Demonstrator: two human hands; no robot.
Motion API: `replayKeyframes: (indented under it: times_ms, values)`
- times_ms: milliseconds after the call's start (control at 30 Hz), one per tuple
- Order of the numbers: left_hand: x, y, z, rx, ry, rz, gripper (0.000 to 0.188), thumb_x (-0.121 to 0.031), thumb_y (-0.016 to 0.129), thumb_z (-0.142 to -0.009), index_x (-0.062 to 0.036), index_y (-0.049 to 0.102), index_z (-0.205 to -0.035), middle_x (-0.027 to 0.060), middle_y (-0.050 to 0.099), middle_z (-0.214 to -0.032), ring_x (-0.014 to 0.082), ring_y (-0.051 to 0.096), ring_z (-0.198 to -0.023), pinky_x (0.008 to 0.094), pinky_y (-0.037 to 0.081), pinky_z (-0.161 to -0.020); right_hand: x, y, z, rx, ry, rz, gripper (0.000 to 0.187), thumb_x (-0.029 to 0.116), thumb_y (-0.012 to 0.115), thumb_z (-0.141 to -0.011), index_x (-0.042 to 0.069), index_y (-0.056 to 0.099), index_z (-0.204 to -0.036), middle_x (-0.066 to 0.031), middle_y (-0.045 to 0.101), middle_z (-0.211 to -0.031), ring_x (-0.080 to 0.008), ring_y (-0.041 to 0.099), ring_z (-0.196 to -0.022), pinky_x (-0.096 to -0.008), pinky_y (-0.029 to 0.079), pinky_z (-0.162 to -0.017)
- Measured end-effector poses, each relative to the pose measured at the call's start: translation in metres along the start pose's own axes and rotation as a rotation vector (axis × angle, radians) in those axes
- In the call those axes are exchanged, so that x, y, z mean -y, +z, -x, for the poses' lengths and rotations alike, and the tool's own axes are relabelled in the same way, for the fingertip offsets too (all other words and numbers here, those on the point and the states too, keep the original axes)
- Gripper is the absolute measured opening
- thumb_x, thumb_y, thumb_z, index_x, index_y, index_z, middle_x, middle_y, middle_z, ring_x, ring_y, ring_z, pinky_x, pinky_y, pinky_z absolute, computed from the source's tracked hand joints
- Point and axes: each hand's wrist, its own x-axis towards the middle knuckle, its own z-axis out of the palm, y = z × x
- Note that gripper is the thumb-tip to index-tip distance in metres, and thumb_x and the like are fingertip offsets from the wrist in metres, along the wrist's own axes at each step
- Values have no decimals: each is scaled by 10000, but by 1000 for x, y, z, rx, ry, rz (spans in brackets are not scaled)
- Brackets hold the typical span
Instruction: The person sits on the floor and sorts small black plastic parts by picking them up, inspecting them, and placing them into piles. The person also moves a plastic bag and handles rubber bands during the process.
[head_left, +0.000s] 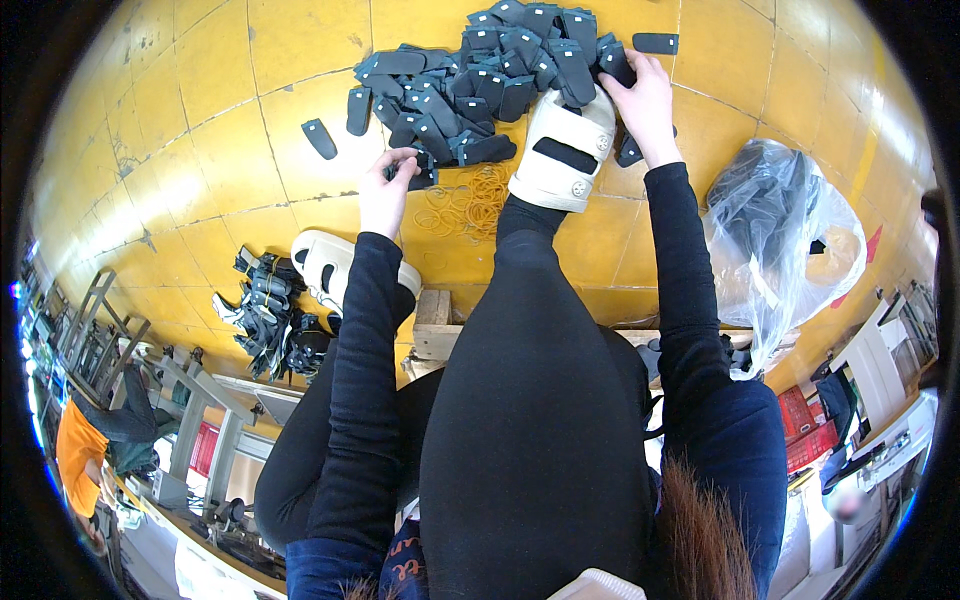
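Note:
A large heap of dark, tongue-shaped pieces [430, 105], each with a small pale tag, lies on the yellow tiled floor ahead of me. At its right edge my right hand [642, 95] grips one dark tongue-shaped piece [617, 66] between thumb and fingers. Lower down, by the heap's near left edge, my left hand [384, 190] is closed, thumb against fingers, on a dark piece partly hidden by the hand. Beside it lies a tangle of thin yellow rubber bands [460, 208]. My foot in a cream clog [565, 150] rests against the heap.
Single dark pieces lie apart at the left [319, 139] and the far right [655, 43]. Bundled dark pieces [275, 310] sit beside my other clog [325, 262]. A clear plastic bag [785, 230] with dark contents stands at right. A person in orange [80, 450] is far left.

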Motion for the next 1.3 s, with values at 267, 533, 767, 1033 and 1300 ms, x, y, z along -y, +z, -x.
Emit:
replayKeyframes:
  times_ms: [267,533,767,1033,1300]
  values:
    - [-54,21,12,129,-173,354,214,-154,619,-890,-55,667,-1074,1,670,-815,-4,401,-556,152,301,-495,30,-37,10,-8,181,-312,477,225,760,-731,-41,611,-1097,-169,651,-1000,-251,642,-901,-323,504,-801]
    - [-109,80,20,352,-211,631,275,-243,551,-959,-40,588,-1142,-34,488,-689,47,382,-565,199,312,-533,125,-26,56,207,-17,-511,485,96,707,-782,-17,545,-1225,-86,619,-1027,-146,616,-879,-262,511,-747]
    - [-117,67,17,405,-152,907,180,-225,543,-958,-63,594,-1017,-41,508,-678,47,430,-560,195,319,-501,148,-34,56,114,-189,-403,571,242,705,-791,13,523,-1282,-130,535,-1117,-254,572,-972,-331,474,-805]
    - [-121,59,16,284,-75,707,187,-191,617,-913,-52,639,-1037,-49,510,-678,42,380,-523,199,282,-497,146,-43,60,147,-19,-707,373,106,703,-811,14,611,-1160,-65,548,-1098,-128,536,-864,-231,446,-733]
    - [-121,56,18,242,-50,620,201,-222,624,-912,-46,650,-1004,-49,486,-642,39,359,-519,204,262,-493,140,-34,62,122,188,-938,192,45,687,-827,-17,633,-1001,-22,610,-920,-78,563,-779,-205,464,-718]
